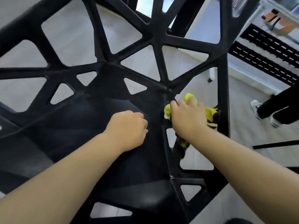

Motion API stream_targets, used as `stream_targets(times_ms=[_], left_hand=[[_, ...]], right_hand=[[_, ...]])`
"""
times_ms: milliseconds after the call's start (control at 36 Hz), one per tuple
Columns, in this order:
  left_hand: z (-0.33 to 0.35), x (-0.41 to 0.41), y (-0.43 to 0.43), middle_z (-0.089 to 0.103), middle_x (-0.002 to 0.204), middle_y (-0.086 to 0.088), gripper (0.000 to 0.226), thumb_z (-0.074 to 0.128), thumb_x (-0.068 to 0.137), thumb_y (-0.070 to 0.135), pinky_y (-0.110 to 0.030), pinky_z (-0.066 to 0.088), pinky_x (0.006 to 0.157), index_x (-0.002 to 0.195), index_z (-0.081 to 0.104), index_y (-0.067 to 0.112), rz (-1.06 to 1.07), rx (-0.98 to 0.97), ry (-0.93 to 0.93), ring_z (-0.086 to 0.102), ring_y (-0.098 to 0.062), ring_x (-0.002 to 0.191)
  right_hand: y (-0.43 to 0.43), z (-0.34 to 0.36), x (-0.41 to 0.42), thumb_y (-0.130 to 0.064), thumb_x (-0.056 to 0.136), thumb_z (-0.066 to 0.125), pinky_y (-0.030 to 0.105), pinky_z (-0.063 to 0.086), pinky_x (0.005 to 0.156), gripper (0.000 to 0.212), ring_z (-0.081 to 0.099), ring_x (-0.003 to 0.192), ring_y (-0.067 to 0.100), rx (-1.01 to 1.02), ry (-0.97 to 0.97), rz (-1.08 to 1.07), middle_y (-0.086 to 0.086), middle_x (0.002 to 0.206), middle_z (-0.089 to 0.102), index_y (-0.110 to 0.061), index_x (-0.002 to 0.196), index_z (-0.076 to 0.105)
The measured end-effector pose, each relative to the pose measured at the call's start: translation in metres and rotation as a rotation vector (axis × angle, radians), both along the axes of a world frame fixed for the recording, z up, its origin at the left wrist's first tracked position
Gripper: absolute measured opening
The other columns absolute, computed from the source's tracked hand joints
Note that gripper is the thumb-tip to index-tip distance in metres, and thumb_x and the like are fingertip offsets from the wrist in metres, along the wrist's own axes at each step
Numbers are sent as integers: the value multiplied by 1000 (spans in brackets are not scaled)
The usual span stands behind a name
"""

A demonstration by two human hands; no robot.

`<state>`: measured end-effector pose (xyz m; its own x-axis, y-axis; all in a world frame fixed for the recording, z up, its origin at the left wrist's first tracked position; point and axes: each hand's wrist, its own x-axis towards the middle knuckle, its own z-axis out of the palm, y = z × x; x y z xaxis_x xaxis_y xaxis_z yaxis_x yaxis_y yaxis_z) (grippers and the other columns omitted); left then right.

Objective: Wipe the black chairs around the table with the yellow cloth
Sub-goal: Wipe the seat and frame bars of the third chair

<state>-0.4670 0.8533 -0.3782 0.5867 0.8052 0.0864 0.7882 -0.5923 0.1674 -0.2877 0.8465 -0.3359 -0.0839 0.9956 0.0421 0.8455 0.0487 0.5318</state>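
On one black chair (155,39), right hand (187,118) grips one yellow cloth (210,113).

The right hand (188,118) grips the yellow cloth (210,113) against the black chair (100,88)'s side strut; left of that grip, the left hand (127,128) rests curled on the seat.

Both forearms bare, reaching fwd. L hand (127,128) curled in a fist, back up, holding nothing. R hand (188,118) slightly further fwd, palm down, fingers gripping the bunched yellow cloth (209,113).
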Motion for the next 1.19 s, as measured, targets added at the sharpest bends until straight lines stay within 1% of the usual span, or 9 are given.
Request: stream_targets(times_ms=[83,194,278,361,417,583,944,1083,1194], left_hand=[[-1,-6,5,56,102,12,32,34,97,44,-23,33,65,98,62,30,19,-37,-38,52,-10,93],[-2,-12,12,59,107,14,31,38,95,43,-24,42,69,105,65,31,38,-76,-104,52,-9,96],[-6,-11,18,55,120,16,31,40,95,40,-24,42,77,115,62,31,58,-95,-137,47,-10,106],[-9,-10,24,47,136,13,39,40,96,40,-29,40,93,128,56,25,52,-123,-120,40,-16,121],[-10,-9,25,43,140,11,41,37,97,40,-30,38,99,131,53,24,51,-128,-111,38,-17,126],[-10,-8,26,48,133,12,39,32,98,39,-26,38,91,129,53,26,58,-87,-93,48,-14,111],[-11,-3,31,54,123,10,36,34,97,37,-27,44,82,121,60,27,94,-65,-91,51,-16,102],[-10,0,30,55,120,8,35,34,97,35,-28,41,80,118,62,27,109,-19,-78,51,-17,103],[-9,-1,29,56,117,8,35,32,99,32,-23,34,78,118,62,28,117,-12,-84,51,-18,105]], right_hand=[[48,-4,-6,-16,89,43,39,32,73,19,43,111,33,-25,91,-95,5,109,55,-17,108,46],[62,-7,-5,-16,90,45,39,32,74,24,40,114,33,-49,121,-119,4,113,54,-15,114,45],[39,-12,5,-17,82,58,35,29,65,25,48,100,33,-31,89,77,3,103,59,-14,105,51],[27,-19,9,-11,57,76,31,25,55,29,54,68,30,-10,40,179,2,72,63,-12,78,56],[36,-22,10,-11,59,75,31,25,55,27,54,69,31,6,59,167,2,71,62,-12,79,56],[89,-25,-1,-19,87,51,38,31,71,24,45,105,35,30,208,-15,6,108,61,-13,110,50],[62,-19,2,-29,90,50,36,31,69,26,44,104,32,-31,251,-16,1,110,59,-16,113,47],[64,-22,-8,-25,88,52,36,28,71,23,43,106,32,25,285,-87,0,109,57,-18,110,47],[38,-17,-4,-26,87,56,34,28,67,24,46,102,31,-43,256,5,-1,106,59,-18,108,48]])
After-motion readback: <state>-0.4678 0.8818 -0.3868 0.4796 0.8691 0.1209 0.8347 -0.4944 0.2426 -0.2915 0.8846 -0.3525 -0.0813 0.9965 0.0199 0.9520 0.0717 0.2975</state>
